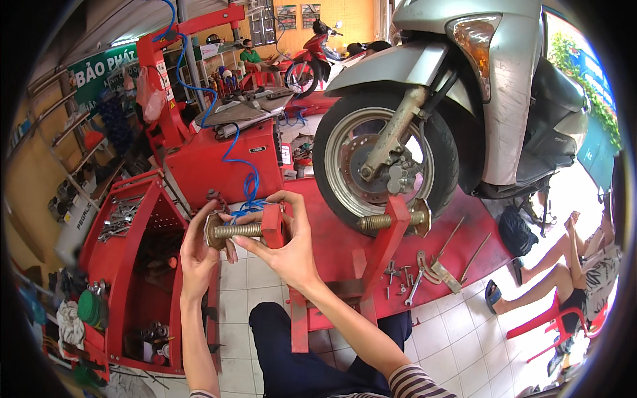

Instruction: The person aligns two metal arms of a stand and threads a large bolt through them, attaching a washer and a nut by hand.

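Note:
My left hand (196, 265) is closed around the round brass-coloured disc (213, 231) at the outer end of a thick clamp screw (240, 230). That screw runs level into the red head of a clamp post (271, 224). Curled around this post head is my right hand (296, 255), its thumb against the screw's thread and its index finger arched over the top. Facing it stands a second red post (391, 242), carrying a matching screw (378, 221). Just behind, the scooter's front wheel (332, 176) rests on the red lift platform (478, 249). Some fingertips are hidden.
Bolts, a wrench (415, 285) and metal parts lie on the platform. A red tool cabinet (142, 259) stands at left, beside a red machine (225, 166) with a blue air hose (249, 182). One person sits on a red chair (551, 318) at right; another sits far back.

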The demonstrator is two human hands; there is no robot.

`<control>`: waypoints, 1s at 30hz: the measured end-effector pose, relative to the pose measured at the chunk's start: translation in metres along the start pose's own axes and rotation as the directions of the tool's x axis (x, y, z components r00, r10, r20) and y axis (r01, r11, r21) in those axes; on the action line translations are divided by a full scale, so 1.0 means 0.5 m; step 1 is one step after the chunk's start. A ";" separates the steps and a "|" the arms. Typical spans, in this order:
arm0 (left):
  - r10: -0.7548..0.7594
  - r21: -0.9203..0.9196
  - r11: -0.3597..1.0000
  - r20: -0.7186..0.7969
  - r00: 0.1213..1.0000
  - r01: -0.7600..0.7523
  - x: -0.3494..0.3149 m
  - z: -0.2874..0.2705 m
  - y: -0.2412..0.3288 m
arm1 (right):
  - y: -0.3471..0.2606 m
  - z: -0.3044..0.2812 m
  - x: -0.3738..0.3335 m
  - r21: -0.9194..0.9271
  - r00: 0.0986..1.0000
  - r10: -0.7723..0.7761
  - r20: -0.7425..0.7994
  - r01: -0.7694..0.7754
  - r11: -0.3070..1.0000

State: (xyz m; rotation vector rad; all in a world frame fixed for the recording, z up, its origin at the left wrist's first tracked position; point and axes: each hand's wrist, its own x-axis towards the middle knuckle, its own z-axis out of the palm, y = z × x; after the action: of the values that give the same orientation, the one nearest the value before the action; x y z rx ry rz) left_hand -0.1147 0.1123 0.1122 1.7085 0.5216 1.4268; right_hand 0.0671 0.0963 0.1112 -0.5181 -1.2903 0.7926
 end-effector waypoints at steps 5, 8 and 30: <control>0.004 0.069 0.998 -0.006 1.000 -0.004 -0.007 0.001 0.008 | -0.009 0.011 -0.005 -0.023 0.996 0.066 -0.056 -0.068 0.997; -0.020 0.005 1.000 0.049 0.999 0.019 -0.002 0.001 0.007 | -0.015 0.011 -0.007 -0.060 0.995 0.071 -0.067 -0.075 0.995; -0.099 0.084 0.992 0.061 0.993 0.094 -0.005 -0.022 -0.028 | -0.015 0.014 -0.004 -0.046 0.996 0.076 -0.046 -0.078 0.996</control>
State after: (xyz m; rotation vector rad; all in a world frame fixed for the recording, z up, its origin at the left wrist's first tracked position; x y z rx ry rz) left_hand -0.1232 0.1222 0.0995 1.7632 0.6250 1.2926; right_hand 0.0618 0.0894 0.1169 -0.6233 -1.2573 0.8113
